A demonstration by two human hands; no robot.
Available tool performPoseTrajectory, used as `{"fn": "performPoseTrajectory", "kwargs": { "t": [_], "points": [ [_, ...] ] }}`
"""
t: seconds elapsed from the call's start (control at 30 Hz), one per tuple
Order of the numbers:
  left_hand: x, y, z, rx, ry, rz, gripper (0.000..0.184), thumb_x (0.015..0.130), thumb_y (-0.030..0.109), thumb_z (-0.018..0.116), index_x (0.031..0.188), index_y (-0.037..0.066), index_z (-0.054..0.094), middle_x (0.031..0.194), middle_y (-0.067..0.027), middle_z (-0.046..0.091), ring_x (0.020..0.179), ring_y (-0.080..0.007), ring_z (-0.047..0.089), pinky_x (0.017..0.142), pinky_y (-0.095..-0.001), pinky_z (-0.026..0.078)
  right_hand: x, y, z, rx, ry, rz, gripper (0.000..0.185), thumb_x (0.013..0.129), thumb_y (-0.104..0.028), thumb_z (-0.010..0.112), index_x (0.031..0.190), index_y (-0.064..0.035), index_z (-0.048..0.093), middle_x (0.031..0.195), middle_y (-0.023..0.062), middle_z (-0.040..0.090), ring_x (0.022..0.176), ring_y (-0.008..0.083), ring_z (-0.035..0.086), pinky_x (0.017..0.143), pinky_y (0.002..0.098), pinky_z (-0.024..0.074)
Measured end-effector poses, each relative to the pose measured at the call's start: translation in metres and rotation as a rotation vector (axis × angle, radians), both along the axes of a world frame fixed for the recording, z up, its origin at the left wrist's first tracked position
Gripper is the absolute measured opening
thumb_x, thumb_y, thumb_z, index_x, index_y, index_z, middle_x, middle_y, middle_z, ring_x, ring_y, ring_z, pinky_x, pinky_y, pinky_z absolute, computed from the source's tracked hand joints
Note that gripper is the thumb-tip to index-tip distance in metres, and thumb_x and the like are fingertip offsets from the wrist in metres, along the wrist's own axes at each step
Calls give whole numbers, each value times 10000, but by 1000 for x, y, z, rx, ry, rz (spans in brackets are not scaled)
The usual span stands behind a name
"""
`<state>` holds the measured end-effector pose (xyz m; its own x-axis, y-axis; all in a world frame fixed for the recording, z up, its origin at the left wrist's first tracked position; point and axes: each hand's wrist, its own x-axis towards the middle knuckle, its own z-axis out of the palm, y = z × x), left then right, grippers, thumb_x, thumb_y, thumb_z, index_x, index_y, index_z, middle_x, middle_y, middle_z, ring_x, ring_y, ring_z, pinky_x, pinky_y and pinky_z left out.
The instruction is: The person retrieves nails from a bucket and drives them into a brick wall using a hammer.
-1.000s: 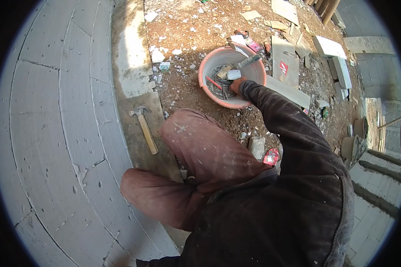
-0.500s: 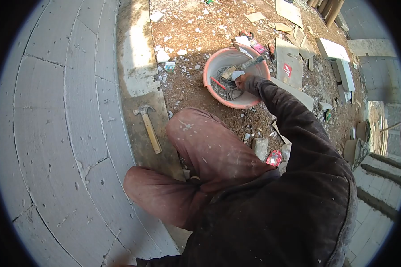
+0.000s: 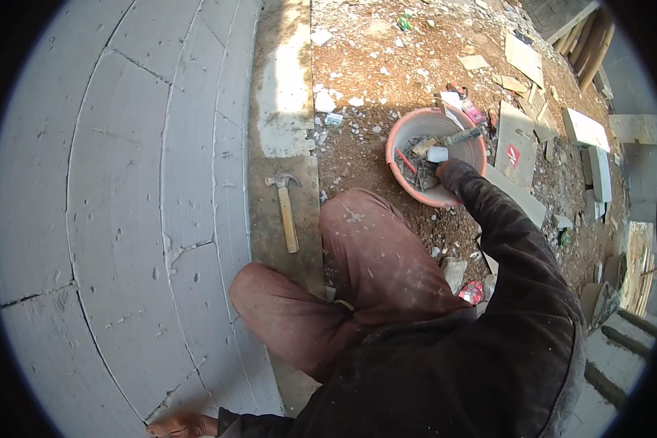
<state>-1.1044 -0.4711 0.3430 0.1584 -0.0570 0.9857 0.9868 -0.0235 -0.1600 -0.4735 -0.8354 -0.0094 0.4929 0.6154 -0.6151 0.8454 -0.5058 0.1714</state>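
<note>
My right hand (image 3: 443,170) reaches into an orange-rimmed plastic tub (image 3: 392,162) on the ground. Its fingers look curled and are mostly hidden, right beside a small white block-like piece (image 3: 437,155); I cannot make out what they hold. Around it in the tub lie a grey heap of thin pieces (image 3: 420,175), a red stick-like item (image 3: 406,161) and a tool with a dark handle (image 3: 463,136). At the bottom edge my left hand (image 3: 179,425), partly cut off, rests with fingers extended against the grey block wall (image 3: 124,219).
A claw hammer (image 3: 288,215) with a wooden handle lies on the board strip (image 3: 263,241) between the wall and my knees. Rubble and flat board pieces (image 3: 517,150) cover the dirt past the tub. White blocks (image 3: 586,130) are at the far right.
The view has swung left, so everything sits further right and slightly lower. My left hand has come into sight at the bottom. My right hand stays in the tub, and the white piece looks turned.
</note>
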Motion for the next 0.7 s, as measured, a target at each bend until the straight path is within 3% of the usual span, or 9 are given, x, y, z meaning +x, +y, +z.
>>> {"fn": "performPoseTrajectory", "kwargs": {
  "t": [0.17,0.23,0.33,0.5,0.57,0.6,0.67,0.7],
  "points": [
    [1,-6,9,29,31,74,544,965,473,557,1349,87,541,1410,-224,423,1412,-345,301,1091,-601,207,-15,12,17,-86,-42,77,271,874,-208,543,965,-92,771,1019,124,732,965,291,708,873,408,544],
    [7,-6,13,52,43,62,547,960,491,556,1346,103,540,1402,-215,432,1398,-340,326,1079,-588,221,-13,12,8,-64,-31,-98,276,878,-209,546,990,-85,766,1053,137,725,1000,298,697,883,414,541],
    [10,-11,17,58,65,56,541,957,508,552,1333,118,545,1381,-202,450,1380,-330,358,1058,-568,243,-7,18,-2,-126,103,-109,263,864,-198,567,1014,-98,759,1102,122,714,1077,308,667,901,426,526],
    [2,-9,13,48,72,36,550,949,519,558,1326,118,550,1379,-172,441,1381,-324,353,1076,-606,215,14,3,-59,-77,58,-81,289,771,-239,666,1016,-112,753,1055,96,724,1053,292,676,940,430,490],
    [-7,-9,2,-61,-39,51,829,919,425,641,1445,-89,257,1532,-273,251,1420,-436,230,1155,-586,185,16,3,-51,-169,125,-3,353,668,-258,748,989,-110,756,1079,110,715,1059,305,672,921,449,499],
    [-4,-6,2,-78,-30,38,829,919,425,641,1445,-89,257,1532,-273,251,1420,-436,230,1155,-586,185,18,12,-44,-255,185,-51,338,667,-245,746,981,-121,761,1083,110,716,1060,322,670,891,469,518],
    [5,0,3,30,-89,-216,797,939,510,574,1394,-102,342,1514,-314,254,1422,-458,204,1137,-624,164,23,-1,-58,56,142,-159,157,763,-221,652,866,-140,740,915,78,732,917,273,707,797,396,553],
    [10,3,5,45,-75,-228,793,940,514,570,1390,-101,348,1514,-314,255,1422,-458,204,1136,-627,162,25,-11,-65,338,180,-383,105,804,-184,612,823,-115,689,813,52,705,781,223,691,701,366,550]
  ]
}}
